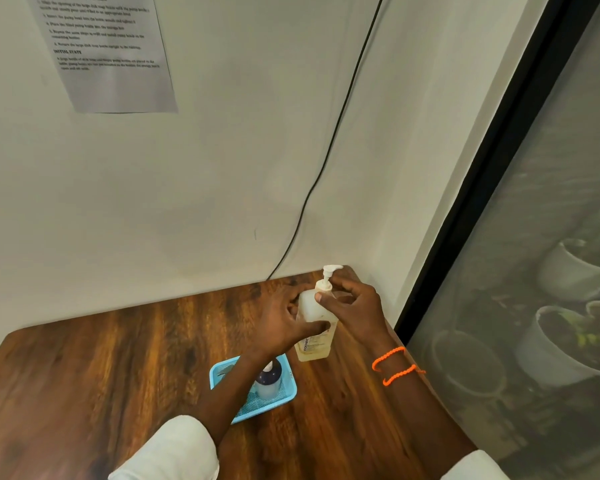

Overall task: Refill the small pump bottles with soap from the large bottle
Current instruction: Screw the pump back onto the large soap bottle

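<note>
Head camera: at the far right corner of a wooden table (118, 368), a person steadies a pump bottle (315, 336) of pale yellow soap that stands upright close to the wall. The left hand (284, 323) wraps the bottle's body, thumb across its printed label. The right hand (352, 308) curls its thumb and fingers at the bottle's neck, just below the white pump head (331, 271), which points right. An orange cord bracelet (394, 365) loops twice round the right wrist. Nearer the person, under the left forearm, a light-blue basket (286, 393) sits on the table with a small bottle (267, 384) standing inside, dark above and clear below; its top is hidden by the arm. A printed sheet (108, 53) hangs on the wall, and a black cable (340, 116) runs down to the table's back edge.
</note>
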